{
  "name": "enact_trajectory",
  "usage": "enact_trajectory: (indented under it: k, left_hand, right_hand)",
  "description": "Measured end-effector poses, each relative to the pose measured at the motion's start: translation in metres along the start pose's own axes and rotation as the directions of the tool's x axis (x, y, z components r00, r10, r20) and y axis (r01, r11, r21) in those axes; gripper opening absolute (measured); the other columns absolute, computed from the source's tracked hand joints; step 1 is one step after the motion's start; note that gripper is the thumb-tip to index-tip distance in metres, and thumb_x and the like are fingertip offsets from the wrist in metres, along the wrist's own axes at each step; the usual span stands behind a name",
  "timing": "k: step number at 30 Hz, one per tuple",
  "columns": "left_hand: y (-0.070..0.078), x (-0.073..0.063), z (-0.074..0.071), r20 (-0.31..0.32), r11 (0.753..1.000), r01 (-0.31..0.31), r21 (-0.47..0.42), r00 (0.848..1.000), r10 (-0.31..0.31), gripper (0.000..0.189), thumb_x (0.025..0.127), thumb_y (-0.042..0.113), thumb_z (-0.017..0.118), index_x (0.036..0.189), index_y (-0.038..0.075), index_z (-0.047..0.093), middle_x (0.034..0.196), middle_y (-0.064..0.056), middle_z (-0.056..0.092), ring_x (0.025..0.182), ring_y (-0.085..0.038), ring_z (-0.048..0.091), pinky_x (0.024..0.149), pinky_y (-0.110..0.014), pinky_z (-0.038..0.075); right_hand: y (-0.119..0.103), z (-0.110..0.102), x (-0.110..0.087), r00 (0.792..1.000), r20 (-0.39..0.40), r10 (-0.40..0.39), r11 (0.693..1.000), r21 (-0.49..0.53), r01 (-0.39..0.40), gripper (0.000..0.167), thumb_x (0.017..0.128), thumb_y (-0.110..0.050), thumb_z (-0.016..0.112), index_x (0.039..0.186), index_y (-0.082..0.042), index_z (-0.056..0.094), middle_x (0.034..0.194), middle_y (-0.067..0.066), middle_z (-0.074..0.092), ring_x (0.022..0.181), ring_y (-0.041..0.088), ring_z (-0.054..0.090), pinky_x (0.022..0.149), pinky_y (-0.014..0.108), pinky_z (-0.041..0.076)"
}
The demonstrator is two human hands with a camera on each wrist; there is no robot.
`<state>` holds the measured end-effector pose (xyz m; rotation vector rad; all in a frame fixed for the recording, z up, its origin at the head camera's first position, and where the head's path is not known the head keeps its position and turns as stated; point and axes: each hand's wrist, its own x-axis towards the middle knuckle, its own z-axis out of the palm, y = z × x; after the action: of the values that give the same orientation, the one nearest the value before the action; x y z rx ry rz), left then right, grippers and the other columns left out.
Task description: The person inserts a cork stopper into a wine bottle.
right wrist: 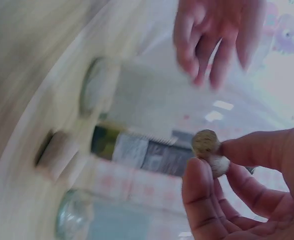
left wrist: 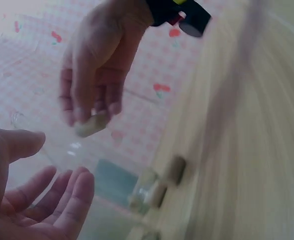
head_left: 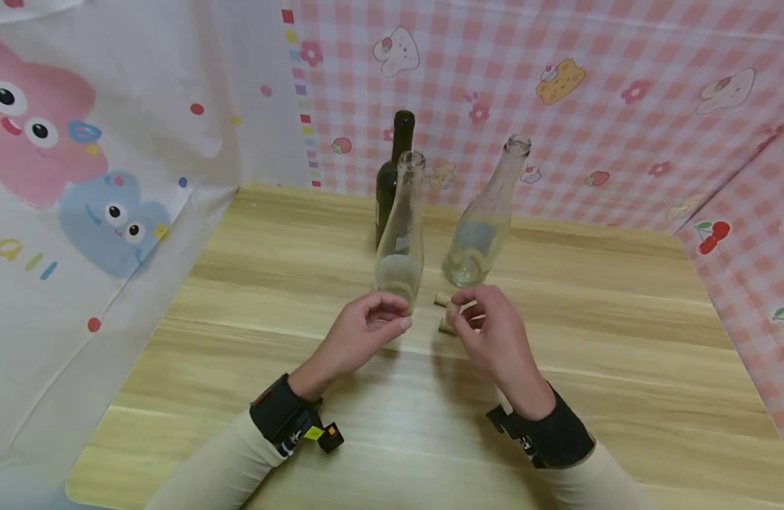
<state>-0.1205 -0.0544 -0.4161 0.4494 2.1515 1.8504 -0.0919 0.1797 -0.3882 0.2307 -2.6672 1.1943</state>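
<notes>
My right hand (head_left: 496,340) pinches a small cork (right wrist: 206,144) between thumb and fingers, raised over the table. Two more corks lie on the wood just beyond it, one cork (head_left: 441,299) by the base of the right clear glass bottle (head_left: 481,230) and another cork (head_left: 446,327) nearer me, partly covered by the fingers. My left hand (head_left: 362,331) hovers with fingers loosely curved and nothing in it. Right behind it stands the left clear glass bottle (head_left: 401,241), its base partly hidden by the fingers. Both clear bottles are upright, their mouths uncovered.
A dark green wine bottle (head_left: 387,188) stands behind the left clear bottle. The wooden table (head_left: 621,319) backs onto a pink checked cloth (head_left: 589,134), with a white printed cloth (head_left: 194,163) hanging at the left.
</notes>
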Motion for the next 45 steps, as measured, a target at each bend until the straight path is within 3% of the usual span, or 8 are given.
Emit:
enact_trajectory:
  k: [4,7,17,25,35,40,43,45]
  left_hand:
    - [0.005,0.005,0.007,0.076,0.978,0.028,-0.208,0.997,-0.012,0.039,0.099,0.010,0.071,0.132,-0.007,0.059,0.131,-0.027,0.066,0.106,-0.015,0.073,0.095,-0.032,0.061]
    - [0.007,0.007,0.012,0.124,0.953,0.047,-0.300,0.992,-0.010,0.042,0.100,0.005,0.068,0.135,-0.011,0.053,0.133,-0.028,0.063,0.105,-0.012,0.073,0.096,-0.033,0.061]
    - [0.011,0.008,0.021,0.087,0.944,-0.002,-0.330,0.996,0.032,0.039,0.097,-0.002,0.067,0.133,-0.011,0.055,0.122,-0.015,0.066,0.103,-0.011,0.069,0.093,-0.028,0.061]
    - [0.009,0.008,0.023,0.043,0.974,-0.034,-0.224,0.998,0.044,0.032,0.093,0.000,0.072,0.123,-0.007,0.063,0.118,-0.016,0.068,0.101,-0.010,0.067,0.086,-0.022,0.058]
    - [0.011,0.007,0.022,0.001,0.985,-0.078,-0.156,0.997,0.079,0.027,0.093,0.000,0.073,0.118,-0.005,0.065,0.118,-0.021,0.067,0.100,-0.012,0.067,0.087,-0.021,0.059]
    - [0.012,0.004,0.017,-0.015,0.987,-0.162,-0.002,0.987,0.162,0.023,0.093,0.003,0.075,0.115,0.002,0.068,0.114,-0.015,0.070,0.097,-0.014,0.068,0.088,-0.025,0.060]
    - [0.010,0.002,0.014,-0.005,0.938,-0.283,0.200,0.957,0.290,0.022,0.093,0.005,0.077,0.113,0.008,0.070,0.111,-0.008,0.071,0.098,-0.015,0.069,0.090,-0.027,0.060]
    - [0.009,0.001,0.012,0.024,0.854,-0.381,0.353,0.916,0.399,0.021,0.092,0.006,0.078,0.111,0.010,0.070,0.110,-0.005,0.071,0.098,-0.015,0.069,0.090,-0.028,0.059]
  right_hand:
    - [-0.011,0.004,-0.005,0.995,-0.051,-0.085,0.993,0.072,0.088,0.017,0.095,-0.005,0.075,0.110,-0.006,0.067,0.110,0.011,0.067,0.089,0.022,0.072,0.077,0.040,0.063]
    - [-0.015,0.006,-0.008,0.988,-0.083,-0.128,0.984,0.114,0.137,0.019,0.093,-0.002,0.076,0.109,-0.005,0.066,0.109,0.009,0.067,0.089,0.021,0.072,0.075,0.035,0.063]
    - [-0.017,0.013,-0.012,0.988,-0.109,-0.112,0.957,0.255,0.137,0.019,0.093,-0.001,0.076,0.108,-0.006,0.066,0.109,0.007,0.065,0.093,0.019,0.072,0.074,0.025,0.062]
    - [-0.018,0.017,-0.014,0.988,-0.115,-0.107,0.945,0.298,0.137,0.021,0.092,0.000,0.076,0.109,-0.005,0.066,0.113,0.007,0.066,0.093,0.014,0.071,0.074,0.024,0.062]
    - [-0.019,0.014,-0.014,0.990,-0.100,-0.099,0.947,0.297,0.125,0.023,0.091,0.001,0.077,0.111,-0.003,0.065,0.114,0.008,0.066,0.094,0.008,0.069,0.076,0.023,0.062]
    - [-0.015,0.009,-0.013,0.994,-0.075,-0.081,0.944,0.313,0.101,0.027,0.091,0.000,0.078,0.114,-0.001,0.064,0.117,0.014,0.067,0.094,0.008,0.069,0.078,0.021,0.062]
    - [-0.013,0.006,-0.012,0.999,-0.014,-0.047,0.934,0.353,0.049,0.029,0.092,-0.002,0.077,0.116,0.000,0.063,0.121,0.018,0.066,0.095,0.007,0.070,0.078,0.022,0.062]
    - [-0.011,0.005,-0.012,0.999,0.045,-0.010,0.925,0.381,-0.008,0.031,0.092,-0.003,0.078,0.119,0.000,0.062,0.123,0.017,0.065,0.095,0.007,0.070,0.078,0.022,0.062]
